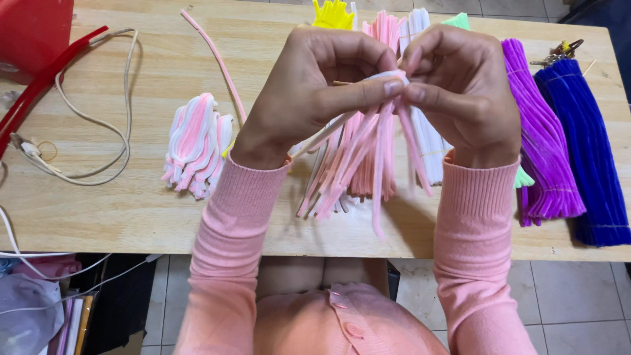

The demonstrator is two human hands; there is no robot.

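Note:
Both hands are raised above the wooden table (131,210), pinching the top of a bunch of pink and white pipe cleaners (368,164) whose ends hang down toward me. My left hand (315,85) grips the bunch from the left with thumb and fingers. From the right, my right hand (460,85) pinches the same top, fingertips meeting the left hand's. On the table to the left lies a folded pink and white pipe-cleaner piece (196,146). A single pink pipe cleaner (220,62) lies beside it.
Bundles of purple (542,138) and blue (588,151) pipe cleaners lie at the right, with white, pink, yellow (333,14) and green ones behind my hands. A beige cable (98,131) loops at the left near a red object (33,33). Keys (559,52) rest at far right.

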